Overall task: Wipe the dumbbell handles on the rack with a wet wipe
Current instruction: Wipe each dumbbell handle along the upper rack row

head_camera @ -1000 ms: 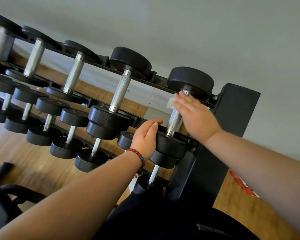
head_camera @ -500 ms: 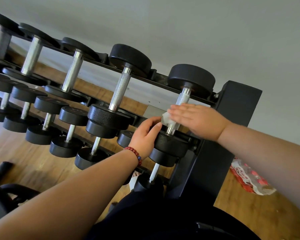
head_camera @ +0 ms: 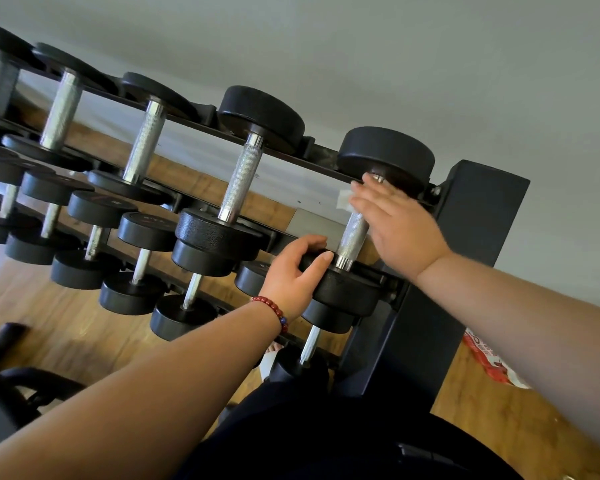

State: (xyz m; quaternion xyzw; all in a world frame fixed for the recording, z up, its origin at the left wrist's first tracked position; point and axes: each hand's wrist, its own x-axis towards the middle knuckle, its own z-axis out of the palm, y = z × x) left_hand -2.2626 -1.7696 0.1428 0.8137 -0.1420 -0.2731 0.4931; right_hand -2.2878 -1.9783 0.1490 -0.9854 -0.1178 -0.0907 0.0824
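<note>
Our left hand (head_camera: pixel 293 271) is gripping the near head of the end dumbbell (head_camera: pixel 347 289) on the top row, thumb lying on top and fingers curling round its edge, with a red bead bracelet (head_camera: pixel 274 311) sitting on the wrist. Just past it our right hand (head_camera: pixel 392 223) is lying flat, fingers straight, pressing the wet wipe (head_camera: pixel 344 199) against the upper part of the knurled handle (head_camera: pixel 353 237), right under the far head. We're only seeing a small white corner of the wipe poking out by the fingertips, and the lower stretch of the handle is showing bare. The rack (head_camera: pixel 471 244) is standing with its dark end post just right of that dumbbell, a red and white packet (head_camera: pixel 489 362) is lying on the wooden floor (head_camera: pixel 499 427) beside it, and the other dumbbells (head_camera: pixel 239 181) are lining the rows off to the left
</note>
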